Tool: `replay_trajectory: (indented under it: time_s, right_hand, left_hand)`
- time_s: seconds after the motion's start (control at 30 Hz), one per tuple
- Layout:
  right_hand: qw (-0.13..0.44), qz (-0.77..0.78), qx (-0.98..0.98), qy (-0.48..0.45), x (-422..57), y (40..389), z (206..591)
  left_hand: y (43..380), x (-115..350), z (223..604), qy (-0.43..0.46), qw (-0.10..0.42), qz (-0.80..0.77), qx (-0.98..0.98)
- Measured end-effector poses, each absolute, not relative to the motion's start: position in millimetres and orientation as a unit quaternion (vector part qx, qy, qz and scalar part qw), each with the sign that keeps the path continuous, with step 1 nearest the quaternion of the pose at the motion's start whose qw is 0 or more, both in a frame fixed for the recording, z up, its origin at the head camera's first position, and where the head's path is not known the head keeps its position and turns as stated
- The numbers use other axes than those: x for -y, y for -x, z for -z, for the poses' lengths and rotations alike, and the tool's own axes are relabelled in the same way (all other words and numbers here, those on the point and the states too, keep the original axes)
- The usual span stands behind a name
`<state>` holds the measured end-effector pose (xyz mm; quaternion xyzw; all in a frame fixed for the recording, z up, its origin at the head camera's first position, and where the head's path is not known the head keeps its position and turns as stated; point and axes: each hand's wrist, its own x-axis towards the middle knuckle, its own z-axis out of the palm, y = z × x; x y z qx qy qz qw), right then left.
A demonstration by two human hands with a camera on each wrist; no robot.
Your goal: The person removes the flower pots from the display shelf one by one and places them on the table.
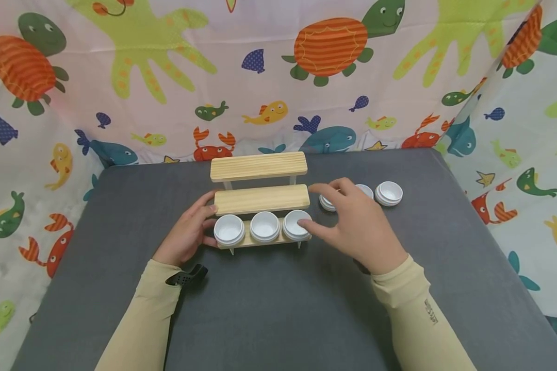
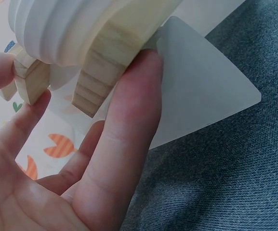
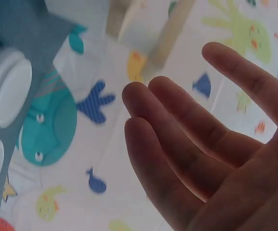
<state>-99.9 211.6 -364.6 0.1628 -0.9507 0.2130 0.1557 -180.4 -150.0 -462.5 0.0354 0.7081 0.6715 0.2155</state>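
Note:
A three-tier wooden display stand [image 1: 262, 200] stands mid-table, its board ends showing close up in the left wrist view. Small white bowls, seemingly stacked, sit on its lowest board: a left stack [image 1: 229, 228], a middle stack [image 1: 264, 225] and a right stack [image 1: 296, 224]. My left hand [image 1: 183, 234] grips the stand's left side; thumb and a finger pinch the end of the middle board, and another finger touches the lowest board. My right hand [image 1: 357, 226] hovers at the stand's right, fingers spread and loosely bent. Nothing lies between its fingers [image 3: 143, 139] in the right wrist view.
More white bowls stand behind my right hand: a far-right stack [image 1: 390, 192], a middle one [image 1: 364, 190] and a partly hidden one [image 1: 327, 202]. Under everything lies a dark grey cloth [image 1: 278, 314]. A curtain with sea animals [image 1: 269, 82] hangs behind the table.

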Motion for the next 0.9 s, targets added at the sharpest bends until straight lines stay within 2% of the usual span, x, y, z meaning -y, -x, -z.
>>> replay_trajectory:
  time_s: [0.2, 0.63, 0.9]
  right_hand:
    - [0.152, -0.196, 0.947, -0.202, -196, 91, 385]
    - [0.134, -0.182, 0.957, -0.181, -177, 92, 400]
    - [0.147, -0.175, 0.954, -0.192, -174, 92, 408]
  left_hand:
    - [181, 149, 464, -0.042, 0.223, -0.676, -0.701]
    - [182, 153, 463, -0.040, 0.220, -0.674, -0.704]
    - [181, 151, 461, -0.040, 0.223, -0.672, -0.705]
